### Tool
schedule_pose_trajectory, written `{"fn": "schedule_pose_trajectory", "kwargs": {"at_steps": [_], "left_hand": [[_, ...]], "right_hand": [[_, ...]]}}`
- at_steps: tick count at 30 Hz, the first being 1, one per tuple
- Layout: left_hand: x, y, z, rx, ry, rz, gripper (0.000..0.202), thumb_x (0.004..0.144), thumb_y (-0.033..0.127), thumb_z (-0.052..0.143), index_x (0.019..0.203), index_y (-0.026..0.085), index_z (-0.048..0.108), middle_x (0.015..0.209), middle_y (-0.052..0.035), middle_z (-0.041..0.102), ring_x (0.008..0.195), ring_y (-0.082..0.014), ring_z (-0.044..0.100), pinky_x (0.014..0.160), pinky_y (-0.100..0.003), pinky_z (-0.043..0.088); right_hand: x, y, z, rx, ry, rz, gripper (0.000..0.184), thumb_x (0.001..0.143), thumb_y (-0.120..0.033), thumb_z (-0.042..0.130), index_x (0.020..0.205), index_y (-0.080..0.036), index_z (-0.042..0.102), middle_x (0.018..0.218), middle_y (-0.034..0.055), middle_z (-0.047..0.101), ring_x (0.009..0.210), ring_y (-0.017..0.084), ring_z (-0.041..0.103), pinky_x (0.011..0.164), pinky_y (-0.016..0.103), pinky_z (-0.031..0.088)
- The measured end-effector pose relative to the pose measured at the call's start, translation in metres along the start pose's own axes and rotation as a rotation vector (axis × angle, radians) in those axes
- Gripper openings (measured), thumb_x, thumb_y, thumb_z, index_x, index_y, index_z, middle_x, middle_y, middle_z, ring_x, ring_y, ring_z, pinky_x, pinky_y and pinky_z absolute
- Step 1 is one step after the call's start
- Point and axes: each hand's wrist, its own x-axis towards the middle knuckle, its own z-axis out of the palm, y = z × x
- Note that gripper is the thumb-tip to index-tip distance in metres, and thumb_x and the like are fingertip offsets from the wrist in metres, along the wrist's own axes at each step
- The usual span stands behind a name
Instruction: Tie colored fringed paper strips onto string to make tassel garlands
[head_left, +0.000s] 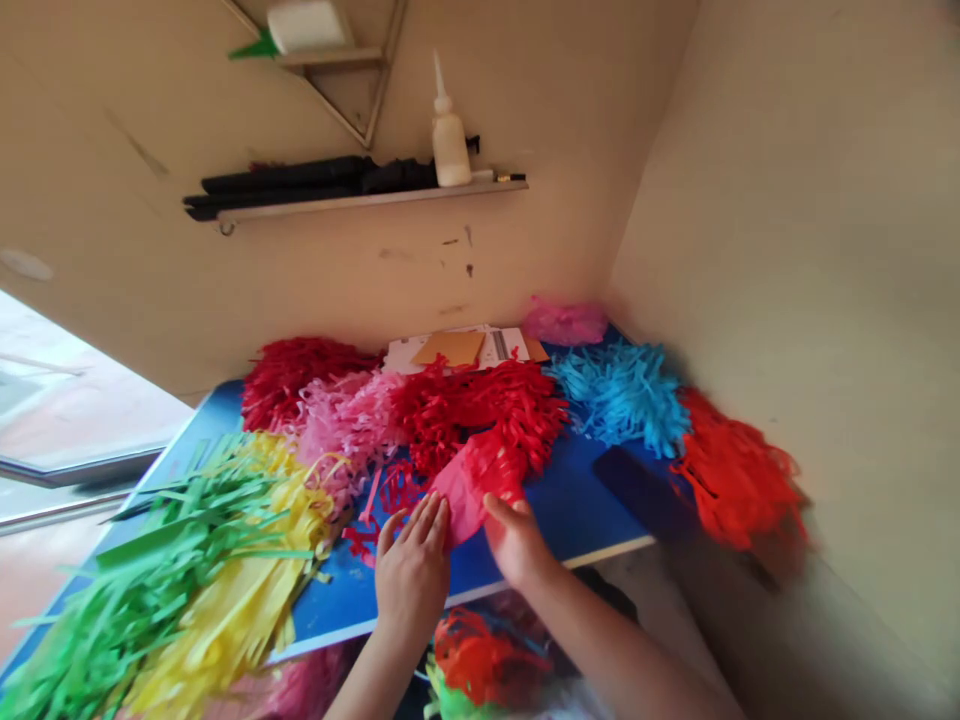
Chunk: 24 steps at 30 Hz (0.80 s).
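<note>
A folded piece of red tissue paper (474, 478) lies on the blue table (577, 515) near its front edge. My left hand (412, 565) rests flat beside it with fingers stretched out, fingertips touching its left edge. My right hand (516, 540) presses on the paper's lower right corner, its thumb and fingers closed on the edge. Behind the paper sits a pile of red fringed tissue (480, 410).
Fringed tissue piles cover the table: green (127, 580), yellow (247, 570), pink (345, 420), dark red (289, 375), blue (622, 395), orange-red (739, 475). A dark phone-like slab (637, 485) lies at the right. A wall shelf holds a glue bottle (448, 135). More tissue lies below the table edge.
</note>
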Motion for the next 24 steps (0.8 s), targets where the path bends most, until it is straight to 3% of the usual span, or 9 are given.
{"fn": "schedule_pose_trajectory", "kwargs": {"at_steps": [4,7,8,10,12,14,17,19,24], "left_hand": [[-0.012,0.031,0.042,-0.140,-0.130,0.051,0.041,0.087,0.006,0.041,0.116,0.019,0.066,0.125,-0.0062,0.067,0.112,-0.0206,0.064,0.101,-0.041,0.036],[-0.018,0.048,0.058,-0.200,-0.236,0.020,0.040,0.087,0.006,0.042,0.115,0.019,0.068,0.124,-0.0064,0.067,0.114,-0.0225,0.063,0.102,-0.045,0.034],[-0.018,0.051,0.059,-0.206,-0.261,0.005,0.040,0.087,0.006,0.043,0.115,0.019,0.068,0.125,-0.0070,0.067,0.115,-0.0235,0.063,0.103,-0.047,0.034],[-0.017,0.055,0.058,-0.202,-0.293,-0.019,0.039,0.086,0.007,0.044,0.116,0.019,0.067,0.126,-0.0094,0.065,0.116,-0.0254,0.061,0.103,-0.049,0.033],[-0.017,0.053,0.056,-0.209,-0.292,-0.017,0.038,0.086,0.007,0.046,0.114,0.019,0.068,0.126,-0.0109,0.066,0.116,-0.0267,0.061,0.104,-0.050,0.033],[-0.019,0.044,0.053,-0.270,-0.250,0.026,0.033,0.087,0.010,0.048,0.110,0.021,0.071,0.121,-0.0092,0.069,0.115,-0.0267,0.062,0.105,-0.050,0.033],[-0.025,0.023,0.050,-0.462,-0.198,0.079,0.024,0.089,0.018,0.054,0.102,0.024,0.073,0.106,-0.0040,0.075,0.104,-0.0231,0.066,0.097,-0.043,0.039],[-0.025,0.012,0.047,-0.552,-0.210,0.015,0.019,0.090,0.025,0.056,0.099,0.025,0.073,0.095,-0.0030,0.077,0.093,-0.0207,0.068,0.088,-0.039,0.043],[-0.011,0.010,0.046,-0.506,-0.240,-0.237,0.022,0.091,0.039,0.056,0.089,0.025,0.073,0.078,-0.0013,0.075,0.072,-0.0185,0.067,0.078,-0.037,0.038]], "right_hand": [[-0.023,-0.066,-0.089,-0.323,0.302,-0.053,0.047,0.062,-0.051,0.081,0.094,-0.021,0.064,0.082,0.0040,0.069,0.086,0.027,0.066,0.080,0.043,0.052],[-0.048,-0.095,-0.122,-0.871,0.619,-0.400,0.040,0.073,-0.049,0.075,0.097,-0.019,0.064,0.093,0.0101,0.070,0.093,0.029,0.065,0.083,0.047,0.050],[-0.055,-0.095,-0.123,-1.096,0.577,-0.531,0.035,0.077,-0.044,0.073,0.101,-0.019,0.064,0.099,0.0122,0.070,0.099,0.030,0.063,0.089,0.049,0.047],[-0.061,-0.079,-0.114,-1.485,0.207,-0.671,0.031,0.081,-0.035,0.070,0.109,-0.021,0.064,0.111,0.0131,0.068,0.110,0.030,0.060,0.101,0.052,0.038],[-0.056,-0.054,-0.104,-1.670,-0.249,-0.640,0.033,0.084,-0.026,0.066,0.117,-0.023,0.062,0.119,0.0106,0.067,0.113,0.028,0.060,0.106,0.052,0.030],[-0.043,-0.036,-0.101,-1.671,-0.440,-0.614,0.024,0.087,-0.015,0.060,0.109,-0.024,0.064,0.110,0.0052,0.072,0.104,0.022,0.064,0.102,0.046,0.032],[-0.025,-0.031,-0.111,-1.592,-0.505,-0.560,0.016,0.088,-0.011,0.059,0.093,-0.024,0.067,0.093,-0.0010,0.075,0.093,0.017,0.066,0.090,0.037,0.034],[-0.018,-0.035,-0.116,-1.581,-0.475,-0.475,0.012,0.089,-0.015,0.059,0.090,-0.023,0.068,0.089,-0.0013,0.075,0.090,0.016,0.066,0.084,0.034,0.034],[-0.006,-0.035,-0.109,-1.718,-0.187,-0.296,0.014,0.086,-0.020,0.059,0.078,-0.022,0.070,0.074,0.0002,0.073,0.073,0.016,0.064,0.076,0.030,0.033]]}}
